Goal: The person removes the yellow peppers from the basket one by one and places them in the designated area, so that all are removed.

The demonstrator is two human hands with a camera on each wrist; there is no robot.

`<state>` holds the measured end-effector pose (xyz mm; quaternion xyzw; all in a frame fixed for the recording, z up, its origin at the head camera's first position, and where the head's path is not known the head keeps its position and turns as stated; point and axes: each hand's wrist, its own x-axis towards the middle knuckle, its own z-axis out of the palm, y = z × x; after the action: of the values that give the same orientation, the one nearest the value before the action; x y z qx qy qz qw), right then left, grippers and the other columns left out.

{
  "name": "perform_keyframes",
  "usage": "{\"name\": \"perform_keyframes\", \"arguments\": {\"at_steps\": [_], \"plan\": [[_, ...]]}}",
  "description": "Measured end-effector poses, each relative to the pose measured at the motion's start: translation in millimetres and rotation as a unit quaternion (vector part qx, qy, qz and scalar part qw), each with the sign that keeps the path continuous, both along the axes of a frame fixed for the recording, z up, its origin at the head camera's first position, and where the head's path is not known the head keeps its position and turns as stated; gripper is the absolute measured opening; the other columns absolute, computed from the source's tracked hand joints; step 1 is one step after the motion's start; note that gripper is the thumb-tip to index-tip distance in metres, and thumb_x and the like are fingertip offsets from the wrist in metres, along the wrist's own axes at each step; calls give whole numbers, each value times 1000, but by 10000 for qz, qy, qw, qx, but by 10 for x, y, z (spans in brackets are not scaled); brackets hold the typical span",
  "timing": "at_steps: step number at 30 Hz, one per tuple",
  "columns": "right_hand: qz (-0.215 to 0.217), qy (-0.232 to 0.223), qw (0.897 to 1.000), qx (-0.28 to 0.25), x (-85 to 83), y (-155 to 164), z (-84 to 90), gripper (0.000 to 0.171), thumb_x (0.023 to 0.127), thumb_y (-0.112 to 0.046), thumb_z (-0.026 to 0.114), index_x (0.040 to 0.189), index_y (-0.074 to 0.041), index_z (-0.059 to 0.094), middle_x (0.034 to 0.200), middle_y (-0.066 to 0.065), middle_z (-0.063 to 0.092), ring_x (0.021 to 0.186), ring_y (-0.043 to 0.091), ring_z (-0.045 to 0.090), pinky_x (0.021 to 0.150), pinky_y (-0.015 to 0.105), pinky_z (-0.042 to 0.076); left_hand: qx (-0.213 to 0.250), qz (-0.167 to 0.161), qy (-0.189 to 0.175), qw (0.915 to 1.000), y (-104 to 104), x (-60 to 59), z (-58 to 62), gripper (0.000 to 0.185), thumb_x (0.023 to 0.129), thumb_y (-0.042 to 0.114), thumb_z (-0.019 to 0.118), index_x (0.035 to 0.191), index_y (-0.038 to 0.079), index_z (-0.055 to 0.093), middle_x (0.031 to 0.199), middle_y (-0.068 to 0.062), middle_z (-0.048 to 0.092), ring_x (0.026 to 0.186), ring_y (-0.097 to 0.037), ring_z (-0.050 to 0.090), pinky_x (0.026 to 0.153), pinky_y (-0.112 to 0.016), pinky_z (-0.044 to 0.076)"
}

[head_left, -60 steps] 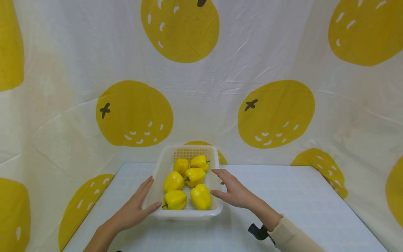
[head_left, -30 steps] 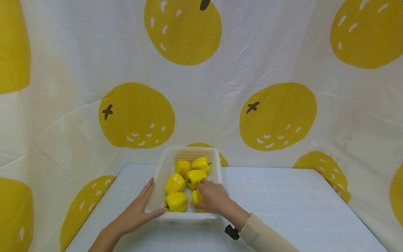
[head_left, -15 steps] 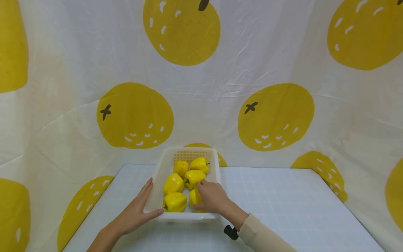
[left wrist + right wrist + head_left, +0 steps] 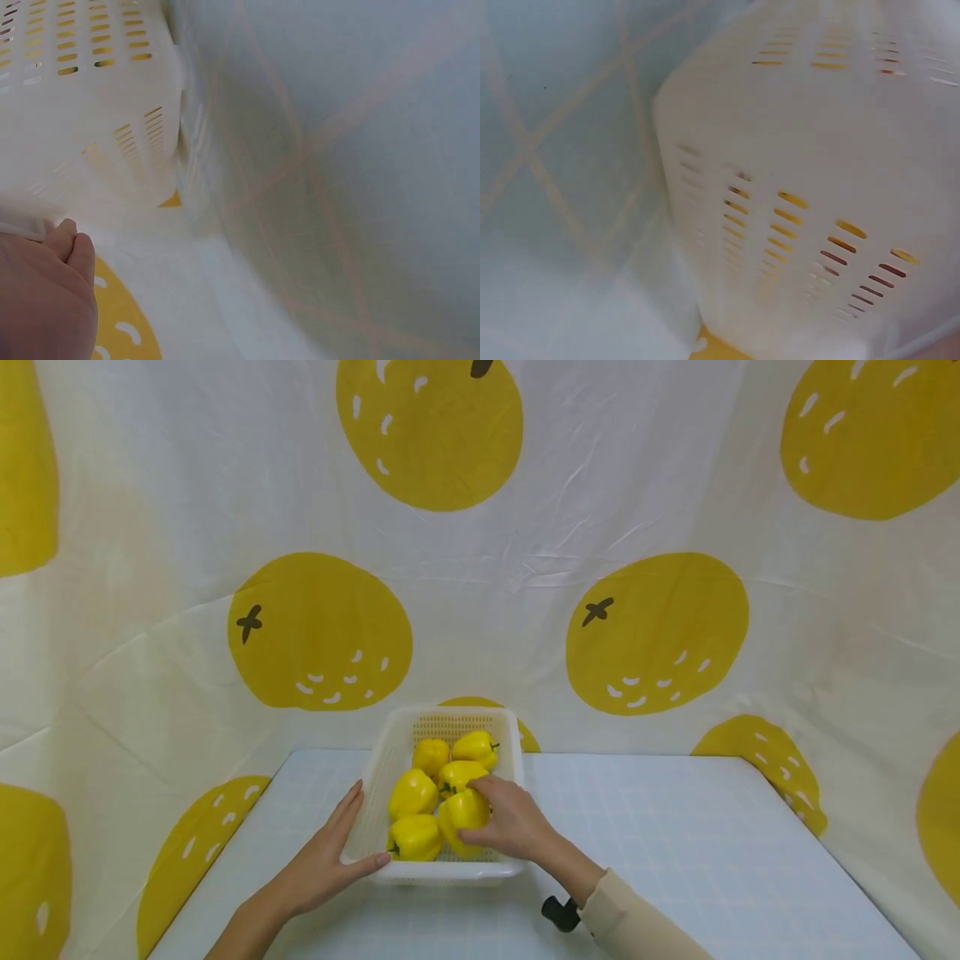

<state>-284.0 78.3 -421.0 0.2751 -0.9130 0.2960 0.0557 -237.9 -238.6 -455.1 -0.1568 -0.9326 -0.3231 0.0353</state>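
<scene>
My right grip held one yellow pepper, not yet out; my left grip lay flat against the basket.

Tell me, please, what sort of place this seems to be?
Probably a staged recording booth, not a kitchen: a fruit-print cloth backdrop surrounds a pale grid-patterned table bearing only a white basket of yellow peppers.

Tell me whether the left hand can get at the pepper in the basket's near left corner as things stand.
Probably yes. The left hand rests flat against the basket wall right beside that near-left pepper, the basket is open on top, and nothing lies over the pepper. The right hand grips a neighbouring pepper, so it may crowd slightly.
</scene>
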Motion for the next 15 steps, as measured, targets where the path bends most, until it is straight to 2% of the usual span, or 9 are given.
{"name": "perform_keyframes", "arguments": {"at_steps": [3, 7, 15], "plan": [[123, -27, 9993, -357, -12, 31, -11, 61, 80, -44, 84, 129, -14, 64, 118, -5, 67, 92, 8, 59, 81, 27, 56, -30, 12, 20, 10000, -6, -8, 0, 111, 89, 64, 68, 165, 7, 10, 172, -11, 3, 153, -44, 18, 113, -73, 26], [347, -227, 9939, -1020, -30, 83, -26, 62, 82, -39, 86, 132, -12, 63, 122, -3, 67, 96, 13, 60, 86, 35, 58, -23, 38, -6, 10000, -7, -15, 0, 111, 89, 64, 69, 165, 8, 11, 172, -10, 3, 153, -44, 18, 113, -73, 25], [416, -865, 9709, -2193, -78, 202, -77, 57, 84, -31, 86, 134, -16, 63, 132, 2, 65, 101, 19, 67, 95, 53, 56, 8, 42, -45, 10000, -1, -13, 6, 112, 87, 64, 70, 165, 6, 13, 172, -11, 5, 154, -43, 18, 114, -71, 24]]}}
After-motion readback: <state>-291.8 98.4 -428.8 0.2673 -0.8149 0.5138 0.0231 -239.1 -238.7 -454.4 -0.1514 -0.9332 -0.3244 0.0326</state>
